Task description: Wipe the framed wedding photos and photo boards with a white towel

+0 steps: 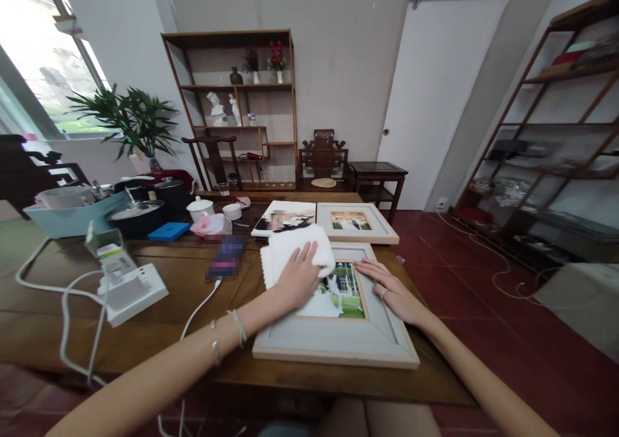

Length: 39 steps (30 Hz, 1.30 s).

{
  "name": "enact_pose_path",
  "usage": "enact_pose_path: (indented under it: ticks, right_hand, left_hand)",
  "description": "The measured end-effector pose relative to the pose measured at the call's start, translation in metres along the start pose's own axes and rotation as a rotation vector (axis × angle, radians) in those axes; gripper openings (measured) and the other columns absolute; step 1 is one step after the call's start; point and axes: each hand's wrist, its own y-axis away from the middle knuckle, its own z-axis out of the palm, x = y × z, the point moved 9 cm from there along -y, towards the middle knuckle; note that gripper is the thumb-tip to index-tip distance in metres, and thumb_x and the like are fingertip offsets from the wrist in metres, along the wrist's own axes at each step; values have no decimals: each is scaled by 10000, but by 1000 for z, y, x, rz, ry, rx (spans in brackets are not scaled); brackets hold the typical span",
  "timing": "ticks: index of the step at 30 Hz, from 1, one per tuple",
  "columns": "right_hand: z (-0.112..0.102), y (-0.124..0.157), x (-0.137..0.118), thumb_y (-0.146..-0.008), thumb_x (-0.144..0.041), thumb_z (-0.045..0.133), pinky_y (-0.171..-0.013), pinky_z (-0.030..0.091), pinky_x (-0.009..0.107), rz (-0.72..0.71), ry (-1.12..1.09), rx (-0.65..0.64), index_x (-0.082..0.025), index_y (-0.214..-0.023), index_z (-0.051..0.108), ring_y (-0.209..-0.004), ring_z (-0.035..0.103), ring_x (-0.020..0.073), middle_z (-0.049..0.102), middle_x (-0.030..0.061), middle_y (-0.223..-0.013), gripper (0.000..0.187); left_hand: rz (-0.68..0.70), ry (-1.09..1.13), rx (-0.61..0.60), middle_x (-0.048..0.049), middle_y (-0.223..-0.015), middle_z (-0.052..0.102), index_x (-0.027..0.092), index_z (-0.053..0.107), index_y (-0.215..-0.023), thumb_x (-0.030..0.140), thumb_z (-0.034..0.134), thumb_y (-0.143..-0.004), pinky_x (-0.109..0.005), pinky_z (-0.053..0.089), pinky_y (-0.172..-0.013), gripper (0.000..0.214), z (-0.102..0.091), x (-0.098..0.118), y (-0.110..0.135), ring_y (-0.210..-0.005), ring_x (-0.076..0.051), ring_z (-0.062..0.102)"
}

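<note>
A large picture frame [360, 340] with a pale grey mat lies flat on the wooden table [159, 334] in front of me. My left hand [298, 277] rests palm down on a white cloth [290, 247], pressing it onto the frame's glass over the photo. My right hand [389, 289] lies flat with fingers stretched on the frame's right border, holding nothing. Behind it lie a smaller framed photo [356, 222] and an unframed print [285, 218].
A white power strip [133, 292] with cables sits at left, next to a small box, a blue tray, dark pots [142, 214] and white cups [200, 208]. Shelves stand at the back wall and at right. Cables run over the red tile floor [483, 282].
</note>
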Motion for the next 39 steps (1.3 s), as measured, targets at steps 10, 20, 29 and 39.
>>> enact_pose_path:
  ticks: [10,20,29,39]
  right_hand:
    - [-1,0,0,-897,-391,388,-1086,226,525,-26,-1,14,-243,-1295,491,-1311,319,265,482,71,-1361,437]
    - [0,2,-1,-887,-312,395,-1089,211,534,-22,-7,7,-251,-1300,482,-1322,302,260,466,60,-1374,426]
    - [0,0,1,-856,-266,418,-1084,228,535,29,-22,5,-257,-1280,502,-1310,327,268,470,59,-1369,433]
    - [-1,1,-1,-834,-224,426,-1086,226,522,19,-25,11,-247,-1283,490,-1312,323,269,462,70,-1371,454]
  left_hand:
    - [243,18,-262,-248,-1359,373,89,622,-1050,165,432,-838,-464,361,-958,295,-20,65,32,-1248,-343,383]
    - [230,153,-422,-254,-1415,256,69,590,-1110,180,572,-741,-476,319,-1003,386,-24,94,68,-1297,-366,282]
    - [-34,2,-148,-207,-1454,202,69,562,-1164,112,406,-829,-529,185,-1046,372,5,8,-25,-1344,-360,131]
    - [345,27,-394,-285,-1329,385,54,625,-1035,258,482,-808,-458,417,-878,337,-29,110,57,-1190,-399,428]
